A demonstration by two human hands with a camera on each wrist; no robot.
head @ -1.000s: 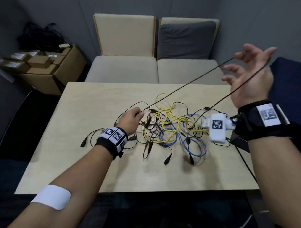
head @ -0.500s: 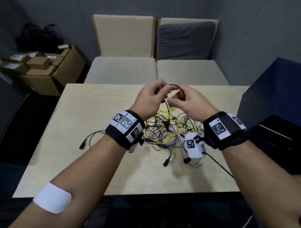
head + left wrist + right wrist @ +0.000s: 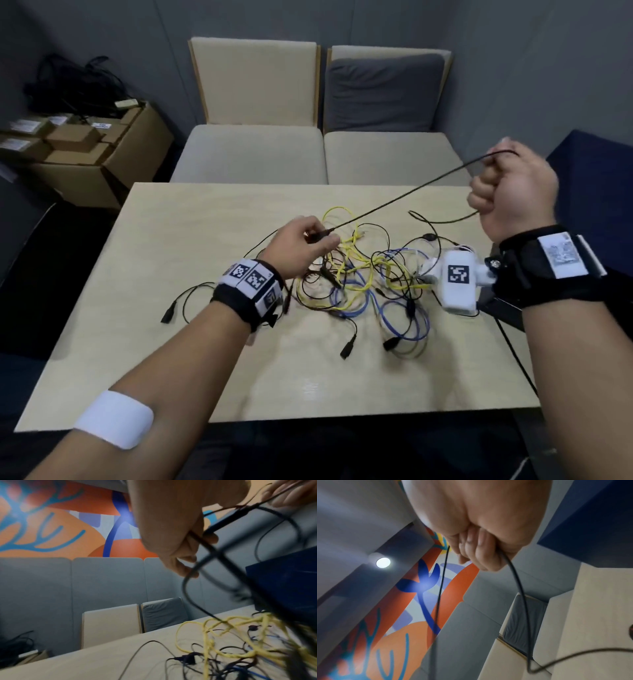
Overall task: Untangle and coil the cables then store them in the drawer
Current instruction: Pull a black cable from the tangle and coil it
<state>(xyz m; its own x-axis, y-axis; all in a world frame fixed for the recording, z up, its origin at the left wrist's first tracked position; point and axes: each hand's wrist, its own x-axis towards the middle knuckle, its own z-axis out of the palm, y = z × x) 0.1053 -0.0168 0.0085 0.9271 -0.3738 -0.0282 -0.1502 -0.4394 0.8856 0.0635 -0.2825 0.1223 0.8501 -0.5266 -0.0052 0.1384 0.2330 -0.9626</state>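
A pale wooden table (image 3: 191,240) bears a loose tangle of thin cables (image 3: 363,284), yellow, blue and black, near its middle. The open cardboard box (image 3: 137,150) on the floor holds smaller brown boxes. The right hand (image 3: 513,195), raised, is fisted round a black cable (image 3: 404,193) stretched taut to the left hand (image 3: 298,250), whose fingertips pinch it above the tangle
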